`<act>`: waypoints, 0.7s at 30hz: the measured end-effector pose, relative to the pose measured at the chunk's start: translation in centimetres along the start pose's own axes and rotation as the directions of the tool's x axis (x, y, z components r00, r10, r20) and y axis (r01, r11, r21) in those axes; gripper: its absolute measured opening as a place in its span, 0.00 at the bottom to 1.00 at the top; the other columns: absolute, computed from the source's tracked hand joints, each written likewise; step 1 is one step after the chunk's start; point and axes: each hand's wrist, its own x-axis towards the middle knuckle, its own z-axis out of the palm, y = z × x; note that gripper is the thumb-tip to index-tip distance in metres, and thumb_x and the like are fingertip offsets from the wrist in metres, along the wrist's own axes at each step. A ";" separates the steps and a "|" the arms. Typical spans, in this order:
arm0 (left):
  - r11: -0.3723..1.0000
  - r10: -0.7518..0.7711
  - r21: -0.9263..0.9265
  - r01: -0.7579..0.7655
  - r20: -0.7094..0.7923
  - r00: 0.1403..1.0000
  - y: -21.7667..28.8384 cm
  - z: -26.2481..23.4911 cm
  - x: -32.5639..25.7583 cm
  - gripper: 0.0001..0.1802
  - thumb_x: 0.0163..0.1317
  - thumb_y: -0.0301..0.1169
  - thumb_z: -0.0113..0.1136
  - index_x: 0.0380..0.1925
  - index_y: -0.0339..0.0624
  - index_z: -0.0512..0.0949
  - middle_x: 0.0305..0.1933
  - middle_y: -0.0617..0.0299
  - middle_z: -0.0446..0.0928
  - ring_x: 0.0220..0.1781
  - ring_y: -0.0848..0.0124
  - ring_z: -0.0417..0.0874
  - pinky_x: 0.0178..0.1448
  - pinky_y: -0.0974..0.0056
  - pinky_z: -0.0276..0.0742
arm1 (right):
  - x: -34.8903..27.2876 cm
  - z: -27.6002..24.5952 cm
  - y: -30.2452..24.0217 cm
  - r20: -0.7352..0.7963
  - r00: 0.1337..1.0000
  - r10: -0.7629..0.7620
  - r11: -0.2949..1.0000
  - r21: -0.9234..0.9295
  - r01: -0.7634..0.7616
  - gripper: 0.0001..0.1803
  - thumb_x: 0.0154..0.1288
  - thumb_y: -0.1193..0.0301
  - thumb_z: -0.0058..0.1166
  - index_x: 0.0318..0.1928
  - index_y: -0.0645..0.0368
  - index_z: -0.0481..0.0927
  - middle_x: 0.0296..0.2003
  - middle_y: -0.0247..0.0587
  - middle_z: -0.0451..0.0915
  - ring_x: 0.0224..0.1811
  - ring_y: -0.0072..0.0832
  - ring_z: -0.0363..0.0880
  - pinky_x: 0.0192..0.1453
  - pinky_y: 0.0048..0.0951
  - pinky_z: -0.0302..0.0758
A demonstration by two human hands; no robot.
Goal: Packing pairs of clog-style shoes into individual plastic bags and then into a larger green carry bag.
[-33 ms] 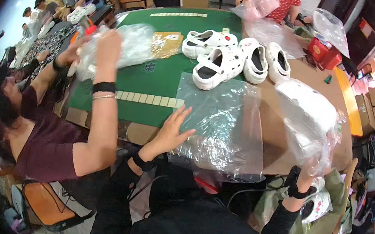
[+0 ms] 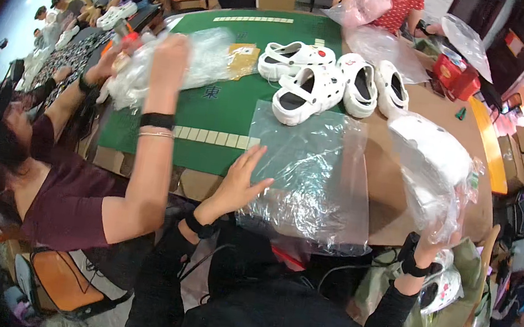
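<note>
My left hand (image 2: pixel 235 188) lies with fingers spread at the left edge of a flat clear plastic bag (image 2: pixel 307 183). The bag rests on the table and hangs over its front edge. At the right, my right hand (image 2: pixel 441 235) is closed on the gathered end of a second clear plastic bag (image 2: pixel 420 207). White clogs (image 2: pixel 428 146) show inside that one, against the brown tabletop. Beyond the flat bag stand several loose white clogs: one with straps nearest (image 2: pixel 307 95), one behind it (image 2: pixel 289 60), and a pair (image 2: pixel 358 87) to the right.
To my left, a co-worker's raised hand (image 2: pixel 171 56) handles crumpled clear bags (image 2: pixel 203 56) on the green mat (image 2: pixel 216 108). A row of pale tiles (image 2: pixel 216 137) crosses the mat. At far right sits a red bag (image 2: pixel 455 76). Below my right hand, a sack (image 2: pixel 466 293) holds more clogs.
The co-worker's raised hand on my left has moved to the right over the clear bags. My hands keep their places, and the view has shifted slightly.
</note>
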 end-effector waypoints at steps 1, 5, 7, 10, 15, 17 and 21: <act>1.000 -0.015 0.004 0.015 -0.010 1.000 -0.2 -0.1 -0.1 0.40 0.57 0.39 0.62 0.66 0.38 0.56 0.67 0.38 0.56 0.67 0.45 0.60 0.68 0.52 0.58 | 0.4 0.5 -0.3 0.010 0.993 -0.119 0.991 0.067 0.118 0.17 0.68 0.72 0.43 0.48 0.76 0.75 0.48 0.53 0.78 0.50 0.38 0.78 0.56 0.35 0.73; 0.991 -0.112 0.055 0.121 -0.155 0.982 -0.8 -0.4 -0.5 0.44 0.57 0.44 0.62 0.65 0.30 0.54 0.65 0.36 0.59 0.66 0.46 0.62 0.68 0.53 0.58 | 1.3 2.1 0.8 0.034 0.910 -0.412 0.870 -0.281 0.405 0.21 0.69 0.64 0.43 0.48 0.72 0.76 0.44 0.50 0.81 0.46 0.44 0.81 0.52 0.40 0.77; 0.947 -0.306 0.021 0.321 -0.252 0.918 -1.0 0.0 -0.2 0.43 0.58 0.48 0.61 0.64 0.30 0.56 0.64 0.37 0.62 0.66 0.48 0.62 0.68 0.55 0.57 | 0.6 3.1 2.3 0.099 0.847 -0.523 0.766 -0.381 0.517 0.16 0.63 0.64 0.53 0.45 0.63 0.80 0.43 0.44 0.82 0.46 0.44 0.81 0.49 0.40 0.79; 0.936 -0.296 -0.206 0.287 -0.014 0.955 -1.7 0.4 0.1 0.38 0.61 0.48 0.58 0.60 0.28 0.62 0.60 0.39 0.67 0.66 0.52 0.63 0.68 0.56 0.57 | -0.3 3.8 3.7 0.327 0.783 -0.530 0.751 -0.249 0.612 0.11 0.54 0.72 0.56 0.40 0.59 0.81 0.44 0.43 0.81 0.48 0.42 0.80 0.49 0.38 0.78; 0.954 -0.176 -0.244 0.175 0.017 0.984 -1.0 3.1 -1.1 0.36 0.63 0.43 0.56 0.63 0.30 0.59 0.66 0.42 0.61 0.70 0.54 0.59 0.70 0.57 0.54 | -1.3 4.3 3.5 0.489 0.745 -0.454 0.822 -0.094 0.562 0.10 0.50 0.77 0.55 0.37 0.59 0.80 0.49 0.39 0.80 0.50 0.40 0.78 0.51 0.35 0.76; 0.973 -0.169 -0.128 0.191 0.167 0.971 0.6 3.1 -0.7 0.38 0.63 0.41 0.57 0.65 0.32 0.55 0.69 0.40 0.53 0.72 0.52 0.53 0.71 0.56 0.52 | -1.9 3.9 3.8 0.587 0.691 -0.421 0.827 -0.065 0.559 0.11 0.50 0.77 0.55 0.38 0.59 0.80 0.52 0.36 0.78 0.52 0.38 0.77 0.50 0.33 0.77; 0.974 -0.024 -0.206 0.093 0.317 0.948 5.0 2.3 1.4 0.37 0.62 0.41 0.58 0.68 0.49 0.55 0.70 0.36 0.49 0.73 0.46 0.49 0.71 0.53 0.51 | -3.8 3.5 3.7 0.837 0.523 -0.161 0.918 -0.067 0.391 0.17 0.49 0.81 0.50 0.41 0.53 0.82 0.58 0.36 0.73 0.64 0.42 0.66 0.66 0.44 0.63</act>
